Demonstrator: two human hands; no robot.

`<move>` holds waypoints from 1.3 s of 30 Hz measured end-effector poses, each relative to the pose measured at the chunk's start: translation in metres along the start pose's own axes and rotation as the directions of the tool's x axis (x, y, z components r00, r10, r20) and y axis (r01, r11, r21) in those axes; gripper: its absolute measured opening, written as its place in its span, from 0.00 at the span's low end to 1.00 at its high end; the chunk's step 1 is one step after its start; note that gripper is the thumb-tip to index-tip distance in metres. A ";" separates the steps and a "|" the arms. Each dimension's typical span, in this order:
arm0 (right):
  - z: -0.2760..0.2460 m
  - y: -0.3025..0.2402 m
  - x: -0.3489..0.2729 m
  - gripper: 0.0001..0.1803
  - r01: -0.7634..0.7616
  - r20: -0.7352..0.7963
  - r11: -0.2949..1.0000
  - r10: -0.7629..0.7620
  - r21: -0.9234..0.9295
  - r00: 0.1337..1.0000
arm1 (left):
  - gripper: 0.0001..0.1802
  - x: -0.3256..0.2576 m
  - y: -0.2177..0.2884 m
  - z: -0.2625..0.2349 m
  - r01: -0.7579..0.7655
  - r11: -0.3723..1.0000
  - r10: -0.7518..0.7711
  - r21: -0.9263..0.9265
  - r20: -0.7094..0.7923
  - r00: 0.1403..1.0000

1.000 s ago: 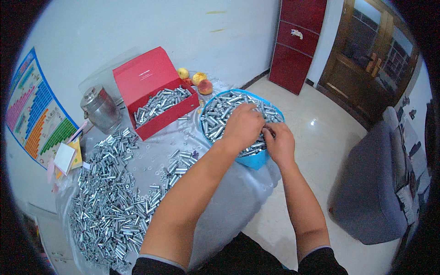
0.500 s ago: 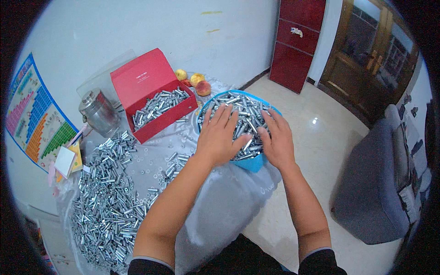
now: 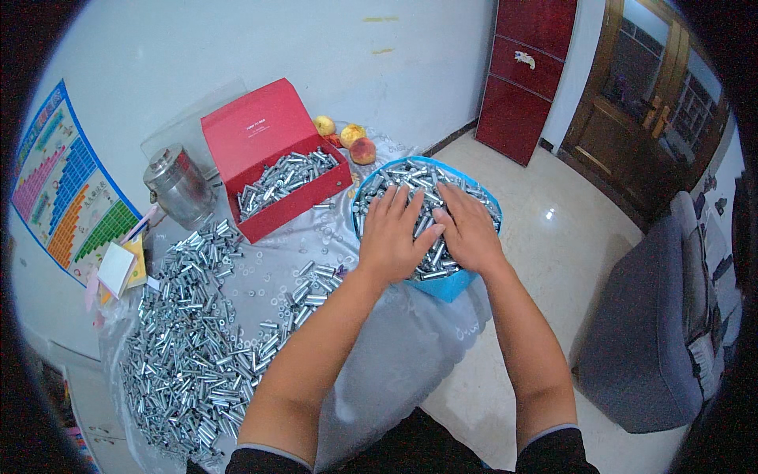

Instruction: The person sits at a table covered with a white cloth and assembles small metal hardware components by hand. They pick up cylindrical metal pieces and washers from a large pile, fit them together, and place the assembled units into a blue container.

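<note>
One blue container [image 3: 448, 287] heaped with metal cylinders [image 3: 427, 175], left hand [image 3: 395, 242] and right hand [image 3: 471, 235] flat atop these, fingers extended; one red box [image 3: 298, 202], similarly filled, to the left.

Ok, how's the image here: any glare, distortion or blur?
Head view: fisheye tilts the wooden door and bows the wall chart, corners black; head view: a bright spot glares off the floor, glints dot the metal pieces; head view: left hand and right hand show little blur.

Beneath the left grip [image 3: 392, 241] and right grip [image 3: 471, 237], the container [image 3: 448, 287] is bright blue, its pieces [image 3: 433, 265] silver. To their left: red box [image 3: 300, 207], blue-edged poster [image 3: 69, 186] with multicoloured blocks.
</note>
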State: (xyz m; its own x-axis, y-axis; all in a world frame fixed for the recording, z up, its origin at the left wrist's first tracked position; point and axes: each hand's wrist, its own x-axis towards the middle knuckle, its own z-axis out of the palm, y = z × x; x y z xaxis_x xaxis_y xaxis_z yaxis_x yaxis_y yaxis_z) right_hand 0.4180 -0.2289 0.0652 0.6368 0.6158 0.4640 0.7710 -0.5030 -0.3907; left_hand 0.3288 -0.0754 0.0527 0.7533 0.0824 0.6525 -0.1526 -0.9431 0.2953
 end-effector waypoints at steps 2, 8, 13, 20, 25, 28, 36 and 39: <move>-0.002 -0.003 -0.002 0.27 0.030 -0.002 0.998 -0.030 -0.061 1.000 | 0.30 0.000 -0.001 0.005 -0.003 1.000 0.000 -0.029 -0.090 0.996; 0.004 -0.007 0.001 0.25 0.012 -0.030 0.993 -0.016 -0.117 0.999 | 0.23 0.012 -0.003 0.012 0.015 1.000 -0.019 -0.023 -0.150 0.988; 0.008 0.000 0.002 0.25 0.004 -0.092 1.000 -0.003 0.010 0.996 | 0.22 0.009 -0.013 0.012 0.040 0.987 -0.062 -0.153 -0.140 0.988; 0.004 -0.007 -0.002 0.25 -0.015 -0.169 1.000 0.012 -0.018 0.985 | 0.30 -0.013 -0.003 -0.009 -0.015 0.999 0.012 -0.033 -0.067 0.998; 0.003 -0.012 -0.003 0.25 0.020 -0.072 0.993 -0.029 -0.115 0.997 | 0.44 -0.026 0.004 -0.008 -0.041 0.998 0.041 0.042 0.009 0.999; 0.006 -0.008 0.000 0.25 0.009 -0.049 0.995 -0.013 -0.098 0.999 | 0.47 -0.016 0.000 -0.012 -0.051 0.997 0.048 0.054 0.066 0.997; 0.006 0.002 -0.004 0.27 -0.036 -0.159 0.986 0.062 0.162 0.985 | 0.46 -0.030 0.002 -0.009 0.086 0.996 -0.086 -0.006 0.029 0.996; 0.005 -0.010 -0.003 0.28 -0.066 -0.115 0.985 0.085 0.157 0.990 | 0.46 -0.039 0.001 -0.016 0.141 0.989 -0.140 -0.038 0.026 0.990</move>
State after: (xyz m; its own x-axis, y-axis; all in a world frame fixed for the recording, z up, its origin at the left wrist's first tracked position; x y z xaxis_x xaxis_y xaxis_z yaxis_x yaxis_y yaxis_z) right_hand 0.4078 -0.2229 0.0639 0.6967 0.4967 0.5176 0.7163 -0.4416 -0.5403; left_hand 0.2895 -0.0744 0.0384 0.7834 0.2051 0.5868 -0.0694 -0.9092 0.4105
